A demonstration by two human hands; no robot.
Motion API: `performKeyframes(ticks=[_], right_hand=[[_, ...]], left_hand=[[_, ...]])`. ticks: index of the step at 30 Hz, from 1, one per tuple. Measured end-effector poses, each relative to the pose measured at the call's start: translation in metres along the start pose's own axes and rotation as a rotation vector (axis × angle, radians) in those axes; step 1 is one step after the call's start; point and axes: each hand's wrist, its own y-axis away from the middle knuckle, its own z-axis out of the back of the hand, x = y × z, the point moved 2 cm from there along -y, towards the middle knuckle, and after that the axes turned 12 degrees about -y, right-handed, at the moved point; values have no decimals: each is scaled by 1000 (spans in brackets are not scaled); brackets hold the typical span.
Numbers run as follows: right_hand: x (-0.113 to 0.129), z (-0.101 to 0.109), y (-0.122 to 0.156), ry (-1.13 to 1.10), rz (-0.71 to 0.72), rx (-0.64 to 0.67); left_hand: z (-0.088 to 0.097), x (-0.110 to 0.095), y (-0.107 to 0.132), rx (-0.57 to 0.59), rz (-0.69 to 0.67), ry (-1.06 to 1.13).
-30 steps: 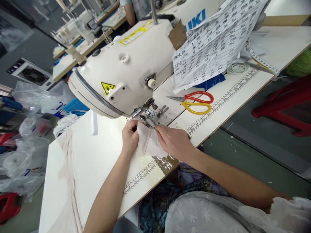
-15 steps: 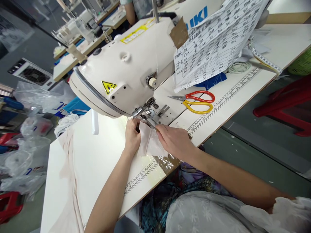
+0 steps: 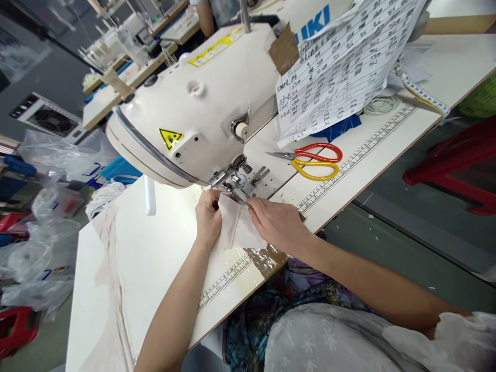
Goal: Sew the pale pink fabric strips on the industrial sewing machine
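Observation:
A small piece of pale pink fabric (image 3: 236, 225) with a seam line lies at the needle area of a white sewing machine (image 3: 186, 113). My left hand (image 3: 209, 217) pinches the fabric's left edge close to the presser foot (image 3: 236, 181), its fingertips partly hidden under the machine head. On the right side, my right hand (image 3: 277, 222) grips the fabric's upper right edge beside a metal guide plate (image 3: 241, 196). The fingers of both hands are closed. Where the fabric meets the needle, the metal parts cover it.
Scissors (image 3: 315, 161) with red and yellow handles lie right of the needle. A handwritten sheet (image 3: 341, 77) hangs against the machine arm. Ruler markings (image 3: 225, 281) run along the table's front edge. Sheer pink fabric (image 3: 116, 289) lies at left; a tape measure (image 3: 422, 95) lies far right.
My left hand has shifted slightly left with the fabric's left edge. My right hand stays almost in place. The whole view has moved a little.

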Motion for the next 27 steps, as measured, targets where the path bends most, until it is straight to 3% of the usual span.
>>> performKeyframes(ticks=[5,11,19,22,27], right_hand=[[3,-1,0,23,8,28],[1,8,20,-24,-34,3],[-22,19,108,-414,112,-11],[-27,18,118,-387,145,-63],[-28,12,109,-247,229,-138]], left_hand=[[0,-2,-1,-93,-312,-204],[2,-6,1,-9,-481,-259],[10,-21,11,214,-474,-381],[3,-30,20,171,-425,-452],[-8,-38,34,65,-378,-495]])
